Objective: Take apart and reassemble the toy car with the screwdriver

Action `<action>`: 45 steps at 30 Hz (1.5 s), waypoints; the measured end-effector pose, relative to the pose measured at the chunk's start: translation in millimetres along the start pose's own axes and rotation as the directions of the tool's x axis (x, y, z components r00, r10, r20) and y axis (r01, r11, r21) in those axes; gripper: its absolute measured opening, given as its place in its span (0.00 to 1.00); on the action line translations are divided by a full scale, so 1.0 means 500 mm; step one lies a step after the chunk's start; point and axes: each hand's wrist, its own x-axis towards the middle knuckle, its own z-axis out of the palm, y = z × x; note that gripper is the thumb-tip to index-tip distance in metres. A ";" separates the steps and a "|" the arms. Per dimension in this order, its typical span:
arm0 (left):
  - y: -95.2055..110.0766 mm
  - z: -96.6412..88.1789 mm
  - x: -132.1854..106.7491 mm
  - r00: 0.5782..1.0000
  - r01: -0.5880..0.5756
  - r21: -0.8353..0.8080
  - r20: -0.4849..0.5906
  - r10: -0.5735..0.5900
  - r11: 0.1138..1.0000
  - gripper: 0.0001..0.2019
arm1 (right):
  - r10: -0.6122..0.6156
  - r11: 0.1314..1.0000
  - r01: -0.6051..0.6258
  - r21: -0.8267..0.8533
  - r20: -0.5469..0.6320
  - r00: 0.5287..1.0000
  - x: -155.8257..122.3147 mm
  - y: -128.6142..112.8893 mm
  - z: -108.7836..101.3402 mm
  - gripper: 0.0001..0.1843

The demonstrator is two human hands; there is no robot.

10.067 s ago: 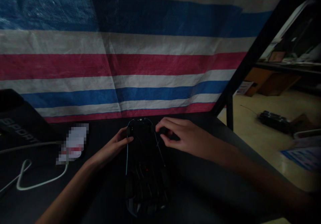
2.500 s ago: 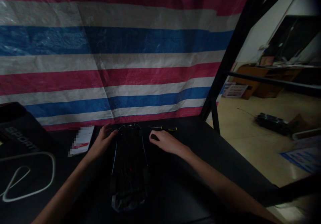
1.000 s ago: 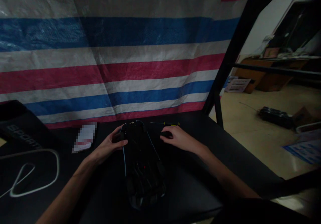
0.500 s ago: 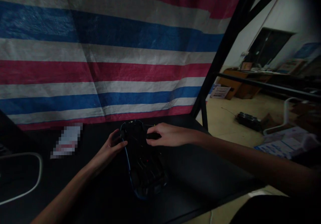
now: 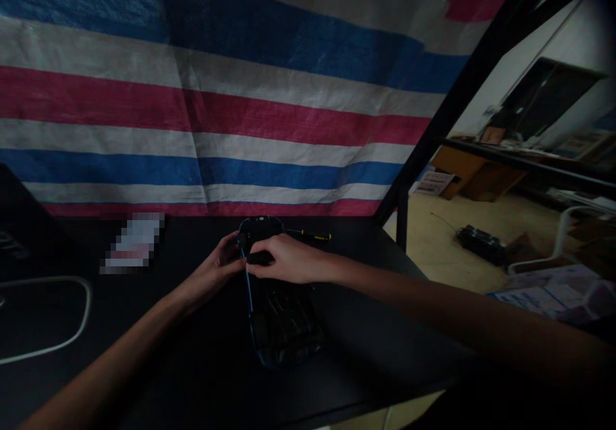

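Observation:
A toy car (image 5: 286, 311) lies upside down on the black table, its dark underside up and a blue body edge showing along the left. My left hand (image 5: 224, 263) grips the car's left side near the far end, thumb on the edge and fingers round the outside. Over the far part of the underside, my right hand (image 5: 286, 258) pinches a small black piece (image 5: 260, 258), its exact kind too dark to tell. The fingertips of both hands nearly meet at the car's left edge. Beyond the right hand lies a screwdriver (image 5: 315, 235) with a black and yellow handle.
The black table (image 5: 375, 327) ends at a striped tarpaulin (image 5: 289, 128) behind. A blurred-out pale item (image 5: 135, 244) lies at left, near a white curved frame (image 5: 89, 301). Black metal posts (image 5: 414, 167) stand at right; boxes and a dark device (image 5: 480, 242) lie on the floor beyond.
My right hand has moved left across the car's underside with the black piece, toward my left hand. The screwdriver now shows behind it. The view has shifted slightly.

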 end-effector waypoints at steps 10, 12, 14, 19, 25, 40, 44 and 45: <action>0.008 0.000 -0.002 1.000 0.014 -0.014 0.024 -0.014 1.000 0.41 | -0.019 1.000 0.019 -0.007 -0.062 0.998 0.007 0.015 0.018 0.12; 0.010 0.004 -0.003 1.000 0.011 -0.017 0.018 -0.011 1.000 0.41 | -0.049 0.999 0.049 -0.011 -0.077 0.996 0.006 0.014 0.024 0.10; 0.011 0.007 -0.004 1.000 0.019 -0.012 0.011 -0.018 1.000 0.41 | -0.073 0.997 0.071 -0.027 -0.076 0.994 0.005 0.014 0.025 0.09; 0.016 0.011 -0.008 0.999 0.023 0.008 0.024 -0.023 1.000 0.40 | -0.090 0.996 0.086 -0.033 -0.162 0.983 -0.004 -0.002 0.000 0.10; 0.025 0.017 -0.014 0.999 0.007 0.046 0.052 -0.009 0.999 0.43 | -0.082 0.996 0.090 0.010 -0.327 0.942 -0.015 -0.029 -0.040 0.13; 0.019 0.008 -0.008 0.994 0.043 -0.024 0.105 -0.040 0.999 0.41 | -0.045 0.992 0.078 0.096 -0.307 0.951 -0.032 -0.057 -0.031 0.16; 0.016 0.007 -0.009 0.996 0.045 -0.026 0.076 -0.043 0.999 0.41 | -0.040 0.997 0.055 0.055 -0.248 0.968 -0.037 -0.071 -0.031 0.13; 0.016 0.007 -0.009 0.997 0.047 -0.022 0.070 -0.046 0.999 0.41 | -0.049 0.998 0.057 0.028 -0.246 0.968 -0.037 -0.072 -0.032 0.13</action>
